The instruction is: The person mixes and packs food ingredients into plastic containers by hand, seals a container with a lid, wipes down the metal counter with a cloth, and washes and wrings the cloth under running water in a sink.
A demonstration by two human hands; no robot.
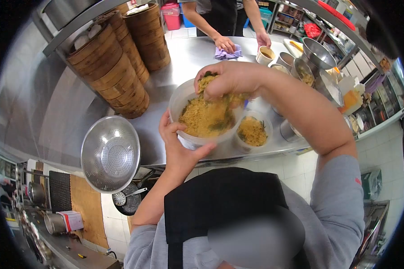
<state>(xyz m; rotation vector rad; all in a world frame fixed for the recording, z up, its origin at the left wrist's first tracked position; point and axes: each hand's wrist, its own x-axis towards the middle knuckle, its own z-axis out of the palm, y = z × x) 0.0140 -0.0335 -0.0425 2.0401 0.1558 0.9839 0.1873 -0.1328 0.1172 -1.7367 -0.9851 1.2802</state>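
Note:
My left hand (pixel 179 145) grips the near left side of a clear plastic tub (pixel 176 104), thumb and fingers spread around its wall. Loose golden crumbs (pixel 202 119) mixed with dark green leaves lie inside the tub. Above its far right rim, my right hand (pixel 231 80) is closed on a clump of the same crumbs and leaves, and some blurred bits show below it. Just to the right stands a smaller clear tub (pixel 268 127), which also holds golden crumbs with green flecks.
Stacked bamboo steamers (pixel 110 67) stand at the left, with a perforated metal colander (pixel 111 154) at the counter's near left edge. Across the steel counter (pixel 188 56), a co-worker's hands touch a purple cloth (pixel 229 51) and a small cup (pixel 265 54). Metal bowls (pixel 318 53) crowd the right.

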